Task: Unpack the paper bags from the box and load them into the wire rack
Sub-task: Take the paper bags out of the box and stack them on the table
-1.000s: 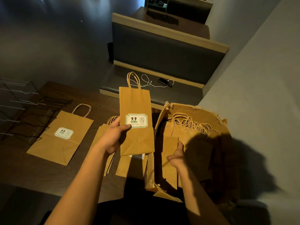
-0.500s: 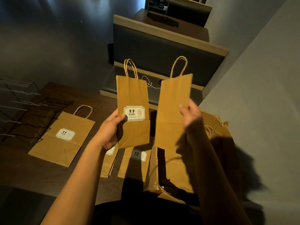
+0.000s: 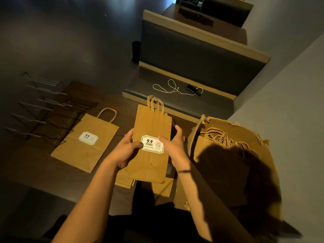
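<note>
Two hands hold a small stack of flat paper bags (image 3: 150, 155) up over the table (image 3: 35, 172). The left hand (image 3: 125, 151) grips the stack's left edge, its thumb pressed on the front next to the white label (image 3: 152, 144). The right hand (image 3: 172, 147) has its thumb on the label's right side, and its other fingers are spread loosely by the right edge; I cannot tell how hard they hold.

More than one pair of handles (image 3: 155, 105) sticks up past the fingertips, so I think there is more than one bag here. The job right now looks like squaring the bags up. To do it well, keep both thumbs on the front, tap the side edges in with the fingers, and line the handles up.

Off to the left of the left hand lies one bag (image 3: 85, 142) flat on the table, and farther left stands the wire rack (image 3: 40, 111), with no bags in it yet. Just to the right of the right hand is the box (image 3: 228, 155), with many more handles showing inside. Under the wrists lie a few more flat bags (image 3: 157, 188). Hold the stack snug when moving it, or the bags may slide apart.
</note>
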{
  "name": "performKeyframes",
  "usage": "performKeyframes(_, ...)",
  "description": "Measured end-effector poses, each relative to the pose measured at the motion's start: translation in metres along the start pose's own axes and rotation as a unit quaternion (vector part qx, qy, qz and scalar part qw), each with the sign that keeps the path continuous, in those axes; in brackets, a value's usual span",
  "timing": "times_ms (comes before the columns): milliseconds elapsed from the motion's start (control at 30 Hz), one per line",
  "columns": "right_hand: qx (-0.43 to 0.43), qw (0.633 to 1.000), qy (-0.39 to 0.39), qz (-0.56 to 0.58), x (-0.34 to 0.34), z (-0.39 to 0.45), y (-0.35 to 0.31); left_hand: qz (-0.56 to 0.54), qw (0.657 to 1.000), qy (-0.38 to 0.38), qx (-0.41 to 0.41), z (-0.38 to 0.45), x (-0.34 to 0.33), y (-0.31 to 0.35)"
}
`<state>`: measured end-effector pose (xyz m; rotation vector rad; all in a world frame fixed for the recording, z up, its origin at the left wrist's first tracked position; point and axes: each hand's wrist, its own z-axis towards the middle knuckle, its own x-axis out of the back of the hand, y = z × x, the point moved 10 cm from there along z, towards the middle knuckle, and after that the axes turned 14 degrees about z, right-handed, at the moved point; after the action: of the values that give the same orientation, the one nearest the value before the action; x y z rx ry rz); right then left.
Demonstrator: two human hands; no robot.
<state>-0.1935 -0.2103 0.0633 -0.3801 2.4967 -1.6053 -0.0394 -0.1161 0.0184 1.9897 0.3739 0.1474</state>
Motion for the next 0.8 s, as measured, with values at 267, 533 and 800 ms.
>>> performKeyframes(267,-0.076,0.986,0.057,-0.138,0.0,0.005,0.05,0.173,0.981,0.001,0.088,0.027,-0.005,-0.081)
performKeyframes(533,0.146,0.97,0.058,-0.187,0.028,-0.009,-0.005,0.517,0.832,-0.106,0.172,0.044,-0.054,-0.163)
performKeyframes(800,0.073,0.983,0.167,0.013,0.112,0.005,0.003,0.45,0.869,-0.118,0.168,0.052,-0.072,-0.19)
